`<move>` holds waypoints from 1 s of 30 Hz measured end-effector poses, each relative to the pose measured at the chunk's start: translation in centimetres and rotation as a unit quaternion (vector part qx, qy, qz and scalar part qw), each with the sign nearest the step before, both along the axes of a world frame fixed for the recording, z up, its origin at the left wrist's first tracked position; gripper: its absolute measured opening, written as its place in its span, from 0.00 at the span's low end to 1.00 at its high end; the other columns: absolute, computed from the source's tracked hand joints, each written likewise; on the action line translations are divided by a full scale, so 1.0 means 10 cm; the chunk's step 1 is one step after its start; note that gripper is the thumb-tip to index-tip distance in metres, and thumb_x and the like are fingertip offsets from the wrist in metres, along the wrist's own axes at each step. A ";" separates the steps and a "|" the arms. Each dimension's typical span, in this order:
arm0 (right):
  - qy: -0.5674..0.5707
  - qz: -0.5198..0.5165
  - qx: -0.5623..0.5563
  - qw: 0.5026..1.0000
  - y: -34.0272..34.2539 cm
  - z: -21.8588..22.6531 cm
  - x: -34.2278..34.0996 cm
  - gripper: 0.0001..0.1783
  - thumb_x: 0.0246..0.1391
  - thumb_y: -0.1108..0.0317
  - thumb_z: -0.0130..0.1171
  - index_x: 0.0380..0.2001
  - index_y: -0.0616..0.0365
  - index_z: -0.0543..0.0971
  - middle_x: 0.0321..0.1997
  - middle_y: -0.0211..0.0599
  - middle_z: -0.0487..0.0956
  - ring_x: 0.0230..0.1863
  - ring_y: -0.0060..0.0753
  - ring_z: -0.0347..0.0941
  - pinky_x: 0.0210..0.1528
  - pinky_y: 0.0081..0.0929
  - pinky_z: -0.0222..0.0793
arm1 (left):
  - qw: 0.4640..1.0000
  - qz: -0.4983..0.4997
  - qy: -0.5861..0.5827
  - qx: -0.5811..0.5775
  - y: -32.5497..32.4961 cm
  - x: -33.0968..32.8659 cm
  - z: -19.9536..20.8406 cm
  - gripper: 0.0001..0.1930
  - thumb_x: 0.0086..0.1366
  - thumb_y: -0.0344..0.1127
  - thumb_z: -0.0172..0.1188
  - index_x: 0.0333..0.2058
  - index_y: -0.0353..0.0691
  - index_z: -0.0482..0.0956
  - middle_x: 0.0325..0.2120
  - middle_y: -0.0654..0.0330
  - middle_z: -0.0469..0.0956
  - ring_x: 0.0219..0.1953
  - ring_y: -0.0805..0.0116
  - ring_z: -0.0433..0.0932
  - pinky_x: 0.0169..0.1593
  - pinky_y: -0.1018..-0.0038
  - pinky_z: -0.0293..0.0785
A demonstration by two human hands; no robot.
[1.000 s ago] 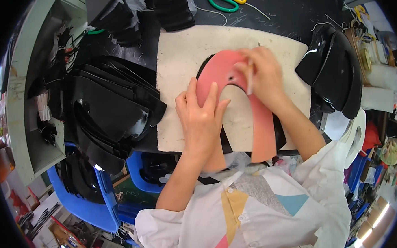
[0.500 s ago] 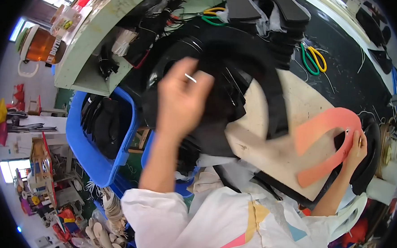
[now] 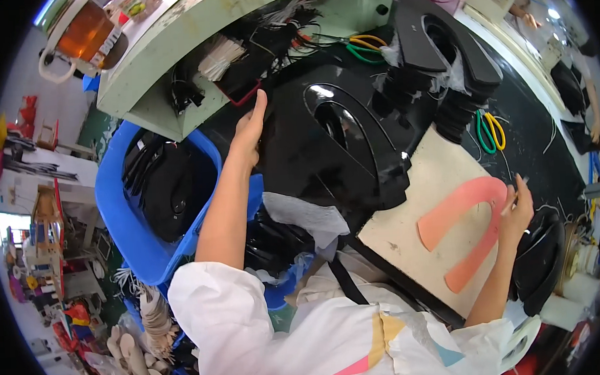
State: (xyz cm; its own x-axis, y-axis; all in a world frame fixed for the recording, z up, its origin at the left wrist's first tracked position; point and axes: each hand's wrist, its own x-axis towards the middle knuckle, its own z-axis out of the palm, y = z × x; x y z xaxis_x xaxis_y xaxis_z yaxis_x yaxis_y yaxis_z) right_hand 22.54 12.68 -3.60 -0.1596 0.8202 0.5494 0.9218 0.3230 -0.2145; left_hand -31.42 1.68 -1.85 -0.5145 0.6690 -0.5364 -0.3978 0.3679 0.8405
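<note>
A pink U-shaped piece (image 3: 474, 202) lies on the beige board (image 3: 397, 233) at the right. My right hand (image 3: 515, 213) is at its outer edge, fingers bent, with a small dark thing at the fingertips that is too small to name. My left hand (image 3: 248, 134) is farther left, thumb stretched up, at the left edge of glossy black sheet pieces (image 3: 297, 140); its fingers partly hide behind the palm. A curved cut-out shows in the black material, which overlaps the board's left corner.
Stacked dark grey U-shaped pads (image 3: 421, 42) stand at the back, near green-and-yellow-handled scissors (image 3: 490, 131) and another pair (image 3: 367, 48). A blue bin (image 3: 122, 217) with black pieces is at the left, below a pale green shelf (image 3: 132, 94). Black curved pieces (image 3: 538, 263) lie far right.
The pink piece, tilted up in my right hand before, now lies flat on the board. My left hand has moved left off the black pieces. A blurred black curved piece has left the board.
</note>
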 end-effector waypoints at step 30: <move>0.171 0.554 -0.121 0.806 -1.55 0.89 -3.00 0.42 0.45 0.57 0.75 0.58 0.71 0.70 0.57 0.70 0.72 0.58 0.63 0.72 0.59 0.39 0.69 | 0.945 -0.025 -0.131 0.298 -1.23 0.69 0.74 0.34 0.48 0.21 0.67 0.57 0.30 0.68 0.47 0.52 0.78 0.49 0.62 0.78 0.55 0.67 0.74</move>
